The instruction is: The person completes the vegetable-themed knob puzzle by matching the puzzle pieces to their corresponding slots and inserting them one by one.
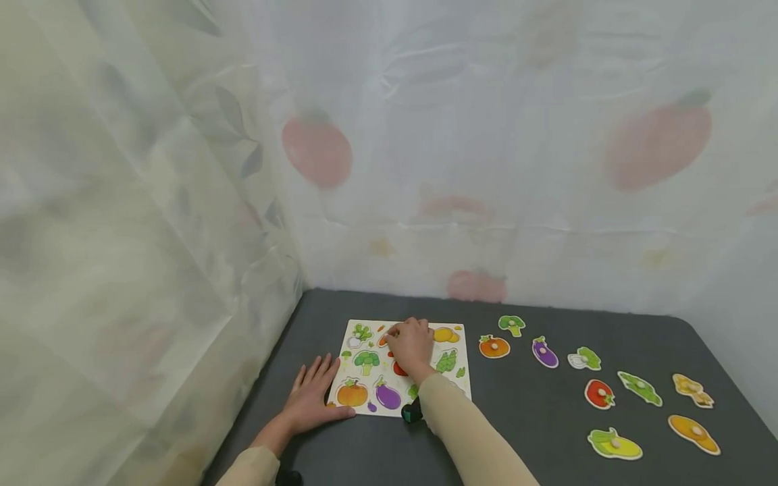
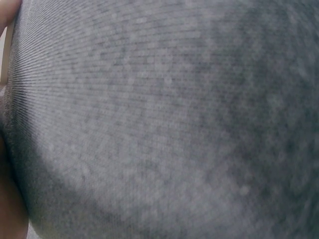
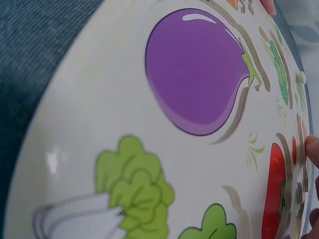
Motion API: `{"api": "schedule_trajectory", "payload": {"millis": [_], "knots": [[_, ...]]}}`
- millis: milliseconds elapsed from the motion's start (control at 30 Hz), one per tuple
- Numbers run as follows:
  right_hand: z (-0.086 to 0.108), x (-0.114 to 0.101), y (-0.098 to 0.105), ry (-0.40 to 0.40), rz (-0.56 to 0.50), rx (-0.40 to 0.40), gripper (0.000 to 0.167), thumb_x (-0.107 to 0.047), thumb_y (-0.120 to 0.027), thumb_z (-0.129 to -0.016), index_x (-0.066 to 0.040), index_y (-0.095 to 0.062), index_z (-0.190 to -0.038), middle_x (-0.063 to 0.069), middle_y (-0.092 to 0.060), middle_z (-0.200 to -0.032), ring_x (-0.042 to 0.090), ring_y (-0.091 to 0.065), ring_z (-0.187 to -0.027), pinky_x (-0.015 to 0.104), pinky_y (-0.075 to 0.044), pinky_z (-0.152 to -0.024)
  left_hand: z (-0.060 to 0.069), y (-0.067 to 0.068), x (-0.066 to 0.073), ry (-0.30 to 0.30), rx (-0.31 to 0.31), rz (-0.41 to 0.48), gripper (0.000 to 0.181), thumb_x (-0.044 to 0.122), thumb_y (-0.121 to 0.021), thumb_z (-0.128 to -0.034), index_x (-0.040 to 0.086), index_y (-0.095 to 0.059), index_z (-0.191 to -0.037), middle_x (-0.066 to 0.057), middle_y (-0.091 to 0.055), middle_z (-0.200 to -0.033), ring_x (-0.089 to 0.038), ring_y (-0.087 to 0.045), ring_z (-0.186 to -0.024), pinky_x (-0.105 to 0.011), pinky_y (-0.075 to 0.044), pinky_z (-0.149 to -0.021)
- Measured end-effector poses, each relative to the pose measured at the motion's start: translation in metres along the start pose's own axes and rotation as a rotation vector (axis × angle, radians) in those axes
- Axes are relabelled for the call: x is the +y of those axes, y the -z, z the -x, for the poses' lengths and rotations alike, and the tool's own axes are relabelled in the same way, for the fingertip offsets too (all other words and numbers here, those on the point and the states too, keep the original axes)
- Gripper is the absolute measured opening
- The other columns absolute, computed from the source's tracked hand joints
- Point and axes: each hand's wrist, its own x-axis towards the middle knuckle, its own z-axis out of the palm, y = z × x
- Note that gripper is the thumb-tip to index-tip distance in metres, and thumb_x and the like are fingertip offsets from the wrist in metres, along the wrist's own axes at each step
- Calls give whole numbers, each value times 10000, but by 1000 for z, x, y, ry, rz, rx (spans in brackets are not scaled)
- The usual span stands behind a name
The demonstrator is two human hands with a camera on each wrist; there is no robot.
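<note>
A white vegetable puzzle board (image 1: 375, 327), printed with pictures in its outlined shapes, lies on the dark table. At its upper middle my right hand (image 1: 412, 347) bends over it, thumb and fingers pinching what looks like an orange carrot piece (image 1: 383, 341), mostly hidden by the hand. In the right wrist view the fingertips (image 3: 312, 149) touch the board's far side, beyond the printed eggplant (image 3: 194, 74). My left hand (image 1: 313, 398) lies with straight fingers beside the board, its thumb at the lower left corner. The left wrist view shows mostly grey table cloth.
Several knobbed vegetable pieces lie spread to the right, among them a broccoli (image 1: 512, 325), a pumpkin (image 1: 494, 347), an eggplant (image 1: 545, 353), a tomato (image 1: 599, 394) and a corn piece (image 1: 615, 445). Pale printed curtains (image 1: 425, 169) hang behind and at the left.
</note>
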Motion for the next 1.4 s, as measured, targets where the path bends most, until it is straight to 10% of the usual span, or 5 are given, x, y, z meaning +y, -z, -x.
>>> {"api": "schedule_trajectory", "payload": {"millis": [467, 967, 1400], "knots": [[4, 2, 1, -10, 9, 5, 104, -341, -790, -909, -272, -820, -837, -9, -612, -951, 290, -488, -996, 492, -400, -884, 0, 1, 7, -8, -1, -11, 1193, 820, -652, -771, 164, -194, -1655, -114, -158, -1699, -357, -57, -1564, -598, 28, -1212], [-1, 7, 7, 153, 149, -63, 179, -360, -698, -977, -245, -823, -1033, -16, -641, -950, 255, -482, -942, 439, -413, -830, -7, 2, 0, -19, -1, -8, 1190, 806, -668, -773, 157, -201, -1654, -122, -154, -1699, -367, -64, -1561, -609, 14, -1207], [-22, 28, 43, 115, 75, -62, 265, -352, -671, -981, -204, -788, -1166, 18, -666, -1022, 269, -498, -1016, 443, -396, -853, -5, 8, -15, -13, -6, -24, 1203, 807, -663, -776, 142, -180, -1655, -148, -147, -1697, -393, -55, -1558, -637, 11, -1199]]}}
